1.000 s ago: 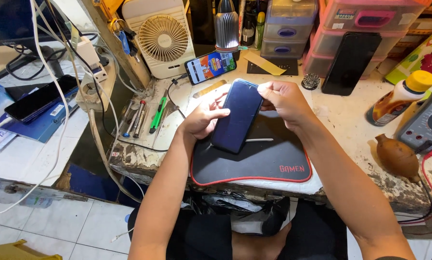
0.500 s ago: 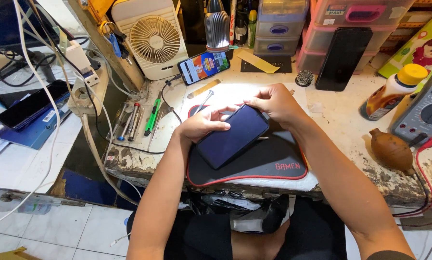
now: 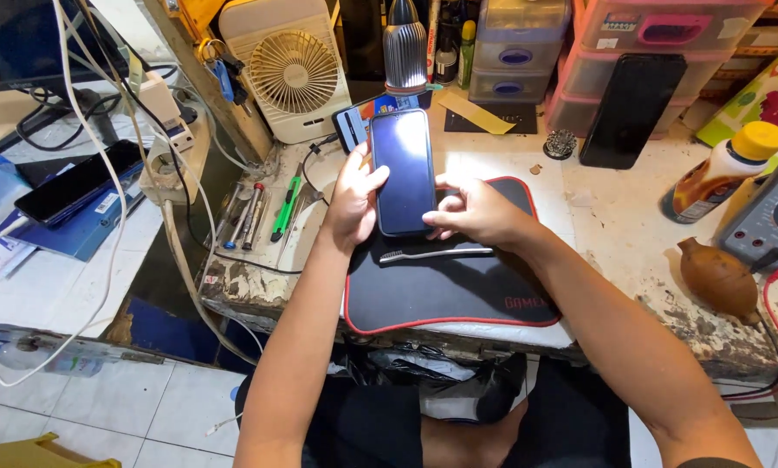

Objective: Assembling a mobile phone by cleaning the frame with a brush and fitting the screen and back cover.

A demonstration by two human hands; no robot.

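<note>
Since 0.5 s ago I've swung the dark phone [image 3: 402,172] from lying slantwise to upright, long axis pointing away from me, above the black mat [image 3: 441,286] on the table [image 3: 614,234], left hand [image 3: 352,201] gripping its left edge, right hand [image 3: 476,211] pinching its lower right corner.

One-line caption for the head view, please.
Both hands, left hand and right hand, hold a dark phone screen-up over a black mat on a cluttered workbench.

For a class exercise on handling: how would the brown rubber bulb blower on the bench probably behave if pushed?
The bulb blower lies on its rounded side, so it would likely roll or wobble. It looks soft and hollow, so probably light and squashy. The rough, chipped benchtop may slow it.
</note>
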